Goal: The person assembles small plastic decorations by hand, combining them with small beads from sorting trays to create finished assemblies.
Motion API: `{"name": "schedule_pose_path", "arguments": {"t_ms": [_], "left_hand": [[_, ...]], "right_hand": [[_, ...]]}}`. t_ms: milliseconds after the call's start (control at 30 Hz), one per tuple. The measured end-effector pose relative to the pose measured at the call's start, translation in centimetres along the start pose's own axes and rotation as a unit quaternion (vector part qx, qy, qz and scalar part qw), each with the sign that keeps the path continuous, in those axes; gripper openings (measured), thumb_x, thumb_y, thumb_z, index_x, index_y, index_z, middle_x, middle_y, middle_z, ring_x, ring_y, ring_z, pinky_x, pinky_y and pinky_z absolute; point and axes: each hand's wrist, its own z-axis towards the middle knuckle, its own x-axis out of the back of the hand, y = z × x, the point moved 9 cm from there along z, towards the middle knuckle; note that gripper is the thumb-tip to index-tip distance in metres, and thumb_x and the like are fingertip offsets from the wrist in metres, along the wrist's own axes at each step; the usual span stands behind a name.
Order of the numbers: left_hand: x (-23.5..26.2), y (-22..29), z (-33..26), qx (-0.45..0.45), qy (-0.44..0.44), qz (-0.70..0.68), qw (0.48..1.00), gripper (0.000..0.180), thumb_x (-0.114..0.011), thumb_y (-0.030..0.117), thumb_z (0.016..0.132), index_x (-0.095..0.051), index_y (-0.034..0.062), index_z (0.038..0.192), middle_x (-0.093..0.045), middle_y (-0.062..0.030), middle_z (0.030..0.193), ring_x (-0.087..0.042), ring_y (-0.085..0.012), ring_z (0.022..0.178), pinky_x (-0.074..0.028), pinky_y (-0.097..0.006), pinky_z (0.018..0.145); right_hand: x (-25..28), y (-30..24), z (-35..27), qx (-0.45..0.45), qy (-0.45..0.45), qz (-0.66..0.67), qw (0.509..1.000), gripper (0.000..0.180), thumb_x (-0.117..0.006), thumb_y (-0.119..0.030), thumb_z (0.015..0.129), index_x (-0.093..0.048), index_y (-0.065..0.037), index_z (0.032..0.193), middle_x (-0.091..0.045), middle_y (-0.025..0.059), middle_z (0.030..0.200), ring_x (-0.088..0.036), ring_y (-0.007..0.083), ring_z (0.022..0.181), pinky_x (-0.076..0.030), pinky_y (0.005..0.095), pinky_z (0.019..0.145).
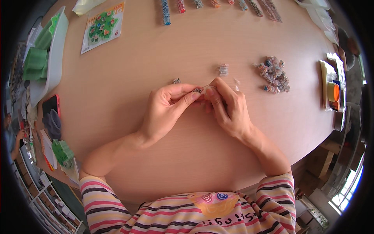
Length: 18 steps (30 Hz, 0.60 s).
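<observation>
Over the middle of the table (187,160), my two hands meet with their fingertips almost touching. Thumb and fingers of my left hand (160,113) pinch a small dark patterned piece (197,90). My right hand (233,111) is closed on a thin, clear, film-like strip (206,89) at that piece; its far end is hidden by the fingers. Another small grey patterned piece (177,81) lies just beyond my left fingers. Past my right hand rest a short wrapped stack of thin pieces (223,70) and a scrap of clear film (236,82).
A pile of wrapped stacks (274,74) lies to the right. Several long wrapped rolls, including a blue one (166,13), line the far edge. At left are a flat package (103,27), a white bin (58,62) with green pieces, and a phone (52,105).
</observation>
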Motion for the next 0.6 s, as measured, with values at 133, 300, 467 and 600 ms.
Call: {"name": "schedule_pose_path", "arguments": {"t_ms": [133, 300, 467, 600], "left_hand": [[-0.1, 0.0, 0.0, 0.0, 0.002, 0.001, 1.0, 0.023, -0.054, 0.007, 0.101, -0.066, -0.0049, 0.117, -0.071, -0.0101, 0.106, -0.068, -0.0153, 0.1, -0.054, -0.027, 0.091], [0.0, 0.4, 0.1, -0.019, 0.01, 0.0, 1.0, 0.022, -0.055, 0.005, 0.1, -0.065, -0.0084, 0.115, -0.072, -0.0114, 0.101, -0.069, -0.0145, 0.094, -0.056, -0.027, 0.087], [0.3, 0.2, -0.1, 0.002, 0.022, 0.007, 1.0, 0.027, -0.055, 0.007, 0.101, -0.061, -0.0059, 0.124, -0.072, -0.0126, 0.104, -0.069, -0.0174, 0.099, -0.056, -0.028, 0.09], [-0.1, 0.6, -0.4, -0.013, -0.001, 0.004, 1.0, 0.035, -0.057, 0.008, 0.1, -0.054, -0.0063, 0.132, -0.071, -0.0151, 0.106, -0.07, -0.0189, 0.1, -0.056, -0.028, 0.091]], "right_hand": [[-0.1, 0.0, 0.0, -0.003, -0.011, -0.021, 1.0, 0.011, -0.055, -0.004, 0.097, -0.053, 0.0, 0.088, -0.066, 0.015, 0.069, -0.066, 0.0301, 0.057, -0.048, 0.0377, 0.05], [-0.2, -0.7, 0.1, 0.027, -0.036, -0.063, 0.997, 0.011, -0.057, -0.004, 0.096, -0.053, -0.001, 0.086, -0.063, 0.0138, 0.065, -0.064, 0.0285, 0.055, -0.047, 0.037, 0.05], [1.2, 0.6, -0.2, -0.013, 0.004, 0.037, 0.999, 0.01, -0.06, -0.003, 0.095, -0.062, -0.002, 0.104, -0.061, 0.0102, 0.064, -0.061, 0.0194, 0.052, -0.046, 0.033, 0.049], [2.5, -2.4, -0.9, 0.079, 0.089, -0.135, 0.984, 0.033, -0.06, -0.002, 0.094, -0.06, -0.005, 0.127, -0.063, 0.0083, 0.067, -0.061, 0.0177, 0.053, -0.048, 0.0313, 0.049]]}}
